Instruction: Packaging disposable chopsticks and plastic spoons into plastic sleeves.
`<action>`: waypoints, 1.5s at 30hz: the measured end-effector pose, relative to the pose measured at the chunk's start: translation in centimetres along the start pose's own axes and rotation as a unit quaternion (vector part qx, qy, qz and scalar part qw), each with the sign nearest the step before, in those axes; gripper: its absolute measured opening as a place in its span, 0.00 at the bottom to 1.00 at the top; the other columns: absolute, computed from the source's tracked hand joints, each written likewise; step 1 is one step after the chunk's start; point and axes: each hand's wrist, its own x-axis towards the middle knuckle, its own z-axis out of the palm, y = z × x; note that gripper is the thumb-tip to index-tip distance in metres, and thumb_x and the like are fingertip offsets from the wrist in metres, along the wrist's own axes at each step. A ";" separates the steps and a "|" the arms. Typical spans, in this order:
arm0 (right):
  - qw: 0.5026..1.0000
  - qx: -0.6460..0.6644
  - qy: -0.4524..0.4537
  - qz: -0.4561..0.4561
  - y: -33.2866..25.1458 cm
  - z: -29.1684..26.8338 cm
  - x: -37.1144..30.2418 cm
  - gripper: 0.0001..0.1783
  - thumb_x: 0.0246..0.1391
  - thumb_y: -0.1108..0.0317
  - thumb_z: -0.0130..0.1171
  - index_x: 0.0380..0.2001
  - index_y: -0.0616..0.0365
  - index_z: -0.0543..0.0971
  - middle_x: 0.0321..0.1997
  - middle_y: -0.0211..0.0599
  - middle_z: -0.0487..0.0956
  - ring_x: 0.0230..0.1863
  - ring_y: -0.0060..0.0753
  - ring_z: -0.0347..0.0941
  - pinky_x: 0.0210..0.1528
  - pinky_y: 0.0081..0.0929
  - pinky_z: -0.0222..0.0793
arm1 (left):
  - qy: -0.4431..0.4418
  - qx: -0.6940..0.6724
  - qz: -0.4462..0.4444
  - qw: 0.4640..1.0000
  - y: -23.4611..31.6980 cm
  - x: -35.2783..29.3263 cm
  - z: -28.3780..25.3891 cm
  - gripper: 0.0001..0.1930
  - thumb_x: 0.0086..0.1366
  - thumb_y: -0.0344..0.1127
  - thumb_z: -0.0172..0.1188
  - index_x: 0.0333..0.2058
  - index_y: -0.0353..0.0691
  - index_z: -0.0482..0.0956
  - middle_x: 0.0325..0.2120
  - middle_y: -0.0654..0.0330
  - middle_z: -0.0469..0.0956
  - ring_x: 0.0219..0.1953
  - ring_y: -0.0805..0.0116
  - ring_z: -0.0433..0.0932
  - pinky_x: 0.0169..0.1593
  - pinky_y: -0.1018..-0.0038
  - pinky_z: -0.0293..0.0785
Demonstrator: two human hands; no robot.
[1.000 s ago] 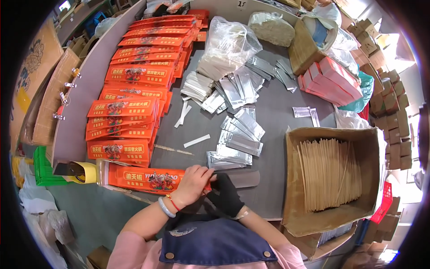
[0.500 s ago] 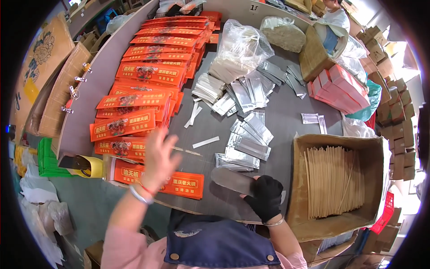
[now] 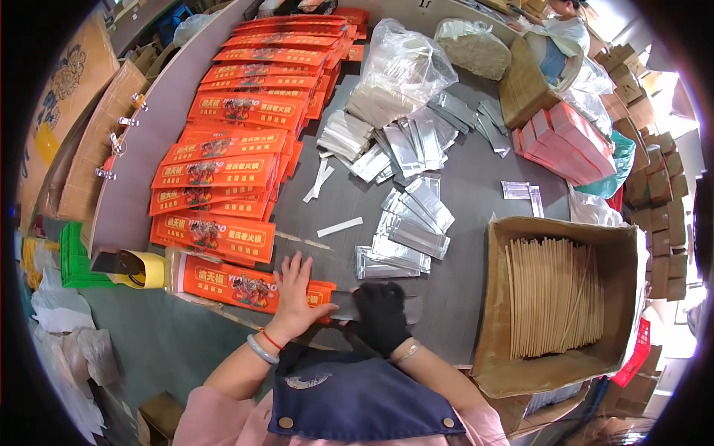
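Our left hand point(image 3: 295, 295) lies spread on the red sleeve point(image 3: 242, 285) along the table's point(image 3: 446, 316) near edge; our gloved right hand point(image 3: 381, 318) grips the plate point(image 3: 414, 306) at its right end. A tilted plate could crease the sleeve, we judge. We count one plate, one lone strip point(image 3: 340, 227), two crossed strips point(image 3: 319, 183); piled sleeves point(image 3: 216, 236) overlap too much to count.

Orange-red packet point(image 3: 230, 285), black glove point(image 3: 381, 318)
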 end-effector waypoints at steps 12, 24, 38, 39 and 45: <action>0.811 -0.318 0.141 0.470 18.5 -10.4 -16.7 0.19 0.51 0.59 0.60 0.42 0.60 0.74 0.41 0.47 0.75 0.45 0.52 0.71 0.45 0.48 0.68 | 0.069 0.059 0.212 0.973 -0.7 12.5 1.6 0.04 0.60 0.28 0.59 0.33 0.39 0.74 0.30 0.53 0.71 0.37 0.51 0.71 0.41 0.58 0.68; 0.786 -0.375 0.034 0.490 17.8 -9.3 -16.7 0.09 0.53 0.69 0.58 0.37 0.58 0.71 0.39 0.44 0.74 0.43 0.47 0.74 0.42 0.38 0.74 | -0.003 0.086 0.313 0.946 9.0 15.4 6.0 0.12 0.52 0.32 0.66 0.36 0.44 0.78 0.37 0.62 0.75 0.46 0.60 0.71 0.47 0.61 0.65; 0.988 -0.013 -0.082 0.132 6.3 -8.3 -6.2 0.15 0.52 0.61 0.61 0.43 0.52 0.81 0.28 0.44 0.76 0.31 0.50 0.73 0.36 0.43 0.68 | -0.054 0.025 0.180 0.982 2.2 0.5 -1.7 0.30 0.39 0.42 0.77 0.45 0.44 0.79 0.44 0.59 0.74 0.48 0.55 0.70 0.52 0.60 0.66; 0.987 -0.045 -0.099 0.122 6.4 -7.1 -6.3 0.15 0.52 0.62 0.61 0.42 0.53 0.81 0.28 0.44 0.76 0.31 0.50 0.74 0.36 0.43 0.69 | -0.050 0.052 0.193 0.979 2.0 0.2 -2.1 0.32 0.38 0.42 0.77 0.46 0.42 0.79 0.44 0.58 0.74 0.47 0.55 0.70 0.52 0.60 0.66; 0.994 0.106 0.013 -0.031 4.7 -1.6 -2.4 0.14 0.50 0.64 0.62 0.40 0.56 0.81 0.30 0.45 0.79 0.35 0.46 0.77 0.38 0.40 0.72 | -0.044 0.015 0.223 0.974 3.5 0.4 -0.2 0.36 0.37 0.41 0.77 0.48 0.40 0.77 0.45 0.58 0.73 0.50 0.55 0.68 0.55 0.60 0.65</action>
